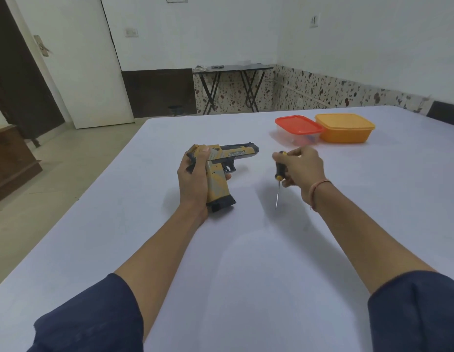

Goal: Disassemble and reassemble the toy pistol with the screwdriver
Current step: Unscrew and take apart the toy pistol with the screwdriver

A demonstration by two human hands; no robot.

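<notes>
Left hand (192, 179) grips the blocky yellow-and-black plastic toy pistol (228, 158); right hand (300, 168) clasps the slim-shafted screwdriver (279, 179).

Txt on toy pistol (242, 152) too small; grip back hidden by left hand (192, 180).

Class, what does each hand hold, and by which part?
The left hand holds the toy pistol by its grip; the right hand, the screwdriver by its handle.

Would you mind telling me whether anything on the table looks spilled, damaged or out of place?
Nothing stands out. The toy pistol looks whole in the left hand, the right hand grips the screwdriver, and the red-lidded box and orange box sit closed and upright on the table.
</notes>
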